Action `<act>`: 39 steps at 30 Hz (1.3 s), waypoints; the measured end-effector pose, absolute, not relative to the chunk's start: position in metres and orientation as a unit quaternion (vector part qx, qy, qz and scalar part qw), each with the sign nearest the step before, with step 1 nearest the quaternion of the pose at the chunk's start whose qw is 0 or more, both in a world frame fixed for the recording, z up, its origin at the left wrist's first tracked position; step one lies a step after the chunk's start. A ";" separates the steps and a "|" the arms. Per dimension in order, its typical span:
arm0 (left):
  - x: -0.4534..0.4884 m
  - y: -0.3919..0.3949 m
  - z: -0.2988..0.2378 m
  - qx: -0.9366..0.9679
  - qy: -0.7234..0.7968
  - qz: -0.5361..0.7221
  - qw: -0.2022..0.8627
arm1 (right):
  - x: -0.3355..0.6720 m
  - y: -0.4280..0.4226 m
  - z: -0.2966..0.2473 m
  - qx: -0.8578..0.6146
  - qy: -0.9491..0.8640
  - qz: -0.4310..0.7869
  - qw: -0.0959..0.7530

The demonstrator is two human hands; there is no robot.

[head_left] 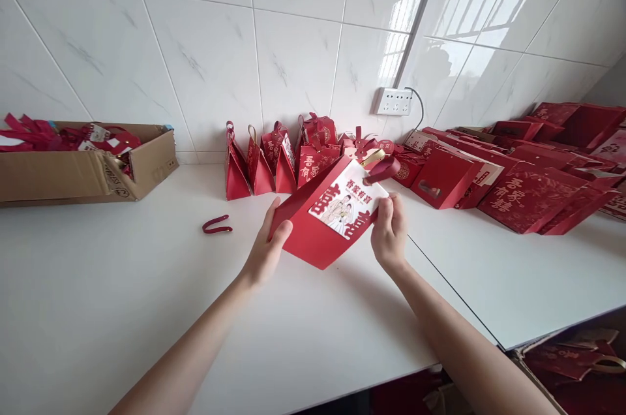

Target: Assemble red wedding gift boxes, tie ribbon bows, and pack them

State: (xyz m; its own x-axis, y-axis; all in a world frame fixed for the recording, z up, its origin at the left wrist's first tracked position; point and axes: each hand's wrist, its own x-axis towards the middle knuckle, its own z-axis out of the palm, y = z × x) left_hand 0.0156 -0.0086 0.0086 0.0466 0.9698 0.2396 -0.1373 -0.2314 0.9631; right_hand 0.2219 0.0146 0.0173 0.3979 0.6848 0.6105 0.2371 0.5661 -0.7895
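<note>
I hold a red gift box (313,232) tilted above the white counter (122,297). It bears a white label with a couple and red characters, and a dark red handle sticks out at its top. My left hand (267,248) grips its left side, thumb on the front. My right hand (390,231) pinches its right edge. A loose dark red handle strip (216,225) lies on the counter to the left of my left hand.
Several folded red boxes (281,160) stand against the tiled wall. Flat red boxes (528,167) are piled at the right. A cardboard carton (98,170) of red handles sits at the left. A white power socket (394,102) hangs on the wall.
</note>
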 end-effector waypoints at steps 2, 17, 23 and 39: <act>0.010 -0.006 0.006 0.575 0.386 0.541 0.477 | 0.223 0.012 0.019 -0.423 -0.549 0.099 0.714; 0.013 -0.010 0.011 0.841 0.304 0.265 0.362 | 0.226 0.005 0.029 -0.396 -0.594 0.201 0.671; 0.013 -0.010 0.009 0.803 0.322 0.282 0.415 | 0.226 0.010 0.029 -0.420 -0.555 0.243 0.675; 0.023 -0.011 0.005 0.702 0.339 0.598 0.185 | 0.205 0.029 0.011 -0.331 -0.256 0.556 0.718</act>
State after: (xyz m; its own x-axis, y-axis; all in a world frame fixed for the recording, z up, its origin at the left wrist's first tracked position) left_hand 0.0234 -0.0110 0.0055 0.0547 0.6971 0.7148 0.2556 -0.7018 0.6649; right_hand 0.2053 0.0289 0.0108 0.2507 0.9681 -0.0011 -0.6292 0.1621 -0.7602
